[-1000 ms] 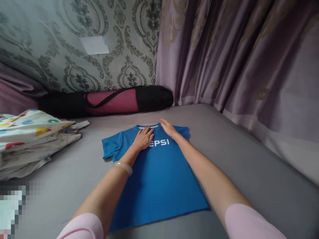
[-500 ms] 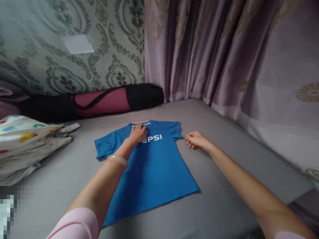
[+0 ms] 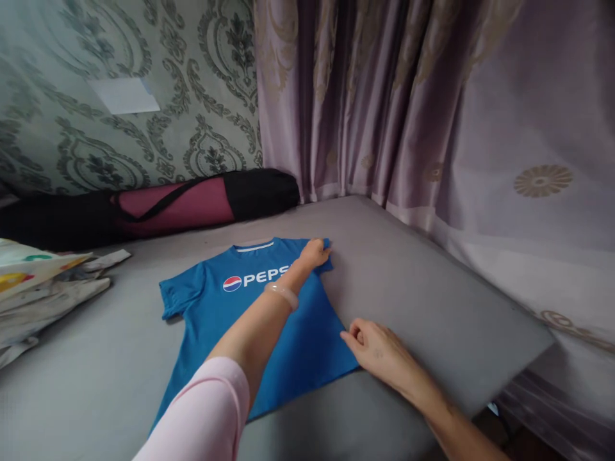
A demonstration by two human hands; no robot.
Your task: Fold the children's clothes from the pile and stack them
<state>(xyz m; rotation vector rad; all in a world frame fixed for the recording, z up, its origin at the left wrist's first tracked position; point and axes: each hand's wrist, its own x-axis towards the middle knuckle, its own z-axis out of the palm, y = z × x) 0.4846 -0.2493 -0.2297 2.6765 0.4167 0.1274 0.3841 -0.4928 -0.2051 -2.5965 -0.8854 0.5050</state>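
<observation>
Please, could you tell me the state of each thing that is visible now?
Blue T-shirt: spread out, printed front up.
Left hand: fingers bent over the right-side sleeve; grip unclear.
Right hand: fingers curled beside the shirt's lower right edge; grip unclear.
Bracelet: worn on the left wrist.
Long bag: lying along the wall.
Cloth pile: heaped loosely, partly in view.
Curtain: hanging in folds.
White sheet: flat against the wall.
</observation>
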